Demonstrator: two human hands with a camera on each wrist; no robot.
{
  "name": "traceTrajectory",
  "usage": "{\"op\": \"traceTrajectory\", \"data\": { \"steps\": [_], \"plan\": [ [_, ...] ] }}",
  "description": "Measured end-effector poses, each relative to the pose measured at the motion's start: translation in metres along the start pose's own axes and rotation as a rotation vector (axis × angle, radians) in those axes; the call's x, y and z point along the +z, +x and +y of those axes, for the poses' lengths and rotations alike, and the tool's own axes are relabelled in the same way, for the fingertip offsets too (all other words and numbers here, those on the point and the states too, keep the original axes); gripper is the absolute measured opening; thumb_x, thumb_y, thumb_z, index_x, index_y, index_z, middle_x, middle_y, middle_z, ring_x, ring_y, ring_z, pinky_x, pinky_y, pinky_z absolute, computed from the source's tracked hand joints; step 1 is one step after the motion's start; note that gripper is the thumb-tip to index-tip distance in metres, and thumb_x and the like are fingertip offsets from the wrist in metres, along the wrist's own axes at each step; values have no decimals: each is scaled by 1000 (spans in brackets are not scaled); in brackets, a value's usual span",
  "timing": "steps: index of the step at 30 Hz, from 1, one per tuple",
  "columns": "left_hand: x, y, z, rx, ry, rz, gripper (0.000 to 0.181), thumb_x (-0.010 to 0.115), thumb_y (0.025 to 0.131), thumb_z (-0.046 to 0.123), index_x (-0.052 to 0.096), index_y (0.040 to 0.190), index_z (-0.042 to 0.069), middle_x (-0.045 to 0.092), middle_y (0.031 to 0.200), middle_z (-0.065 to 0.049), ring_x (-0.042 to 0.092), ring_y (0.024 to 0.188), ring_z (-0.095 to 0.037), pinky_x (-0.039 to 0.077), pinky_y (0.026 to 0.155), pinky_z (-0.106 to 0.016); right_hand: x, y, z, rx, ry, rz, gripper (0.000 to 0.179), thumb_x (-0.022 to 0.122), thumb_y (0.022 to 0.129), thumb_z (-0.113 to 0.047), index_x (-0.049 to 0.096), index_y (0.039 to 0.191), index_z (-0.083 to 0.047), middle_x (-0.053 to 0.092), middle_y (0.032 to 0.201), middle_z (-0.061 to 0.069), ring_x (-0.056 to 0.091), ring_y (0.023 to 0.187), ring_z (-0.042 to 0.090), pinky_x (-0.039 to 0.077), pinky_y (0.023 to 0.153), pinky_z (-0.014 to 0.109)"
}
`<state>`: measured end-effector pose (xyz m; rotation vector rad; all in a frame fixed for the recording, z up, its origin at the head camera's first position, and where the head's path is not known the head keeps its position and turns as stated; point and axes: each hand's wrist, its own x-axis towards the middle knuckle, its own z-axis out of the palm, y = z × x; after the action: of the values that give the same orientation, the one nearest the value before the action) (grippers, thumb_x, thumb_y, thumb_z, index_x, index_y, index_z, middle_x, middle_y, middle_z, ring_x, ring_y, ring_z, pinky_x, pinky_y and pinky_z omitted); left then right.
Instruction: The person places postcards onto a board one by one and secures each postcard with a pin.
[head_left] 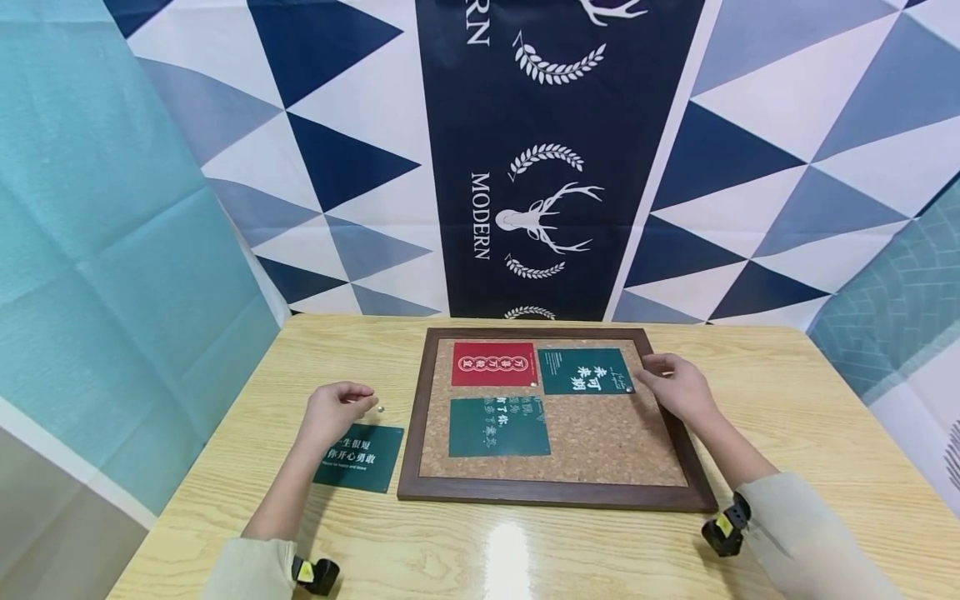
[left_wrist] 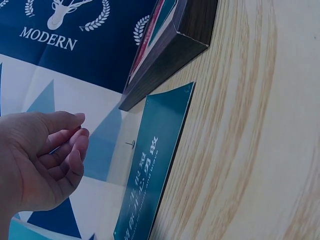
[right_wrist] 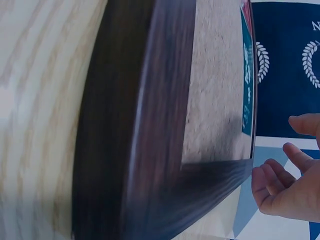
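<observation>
One pin (head_left: 381,409) near left fingers (head_left: 356,389)

Bright light throws white glare on the tabletop (head_left: 507,557), and the right wrist view blurs the frame (right_wrist: 162,100).

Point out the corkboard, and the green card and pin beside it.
Brown-framed corkboard (head_left: 600,437), head view: bare cork.
Green rectangular card (head_left: 363,458), head view: printed middle.
Small pale pin (head_left: 381,409), head view: round head.

Pale wood-grain table (head_left: 780,392) stood before navy/white/blue triangle-print fabric backdrop (head_left: 352,167) w/ vert. navy stag-head "MODERN" panel (head_left: 525,221) approx. ctr. Creased pale-teal cloth (head_left: 112,250) hung L, brick-pattern teal cloth (head_left: 900,308) R.
</observation>
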<state>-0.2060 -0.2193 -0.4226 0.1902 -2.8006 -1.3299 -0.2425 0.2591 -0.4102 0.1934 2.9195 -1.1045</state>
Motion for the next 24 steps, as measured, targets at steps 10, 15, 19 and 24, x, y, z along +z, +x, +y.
{"op": "traceTrajectory", "data": {
  "steps": [10, 15, 19, 24],
  "plan": [
    [2, 0, 2, 17, -25, -12, 23, 65, 88, 20, 69, 103, 3, 69, 100, -14, 65, 82, -22, 50, 63, -22, 5, -4, -9, -54, 30, -32, 55, 49, 95, -37, 46, 133, 4, 47, 130, 31, 45, 120, 44, 45, 92, 53],
    [4, 0, 3, 16, -26, -19, 23, 65, 88, 22, 70, 103, 6, 69, 100, -13, 62, 84, -19, 50, 64, -23, 7, -5, -13, -61, 30, -37, 55, 50, 95, -36, 47, 132, 4, 49, 128, 30, 47, 117, 43, 48, 86, 49],
    [6, 1, 5, 16, -30, -24, 22, 65, 88, 23, 70, 103, 7, 69, 100, -11, 61, 84, -19, 49, 66, -23, 10, -6, -16, -64, 32, -41, 53, 52, 94, -34, 47, 131, 3, 50, 126, 28, 50, 112, 40, 50, 80, 42],
    [9, 0, 9, 24, -45, -28, 22, 65, 88, 23, 70, 103, 7, 69, 98, -10, 61, 82, -18, 49, 64, -24, 14, -7, -21, -77, 43, -52, 49, 54, 93, -30, 48, 130, 2, 51, 126, 27, 51, 110, 38, 50, 76, 38]
  ]
}}
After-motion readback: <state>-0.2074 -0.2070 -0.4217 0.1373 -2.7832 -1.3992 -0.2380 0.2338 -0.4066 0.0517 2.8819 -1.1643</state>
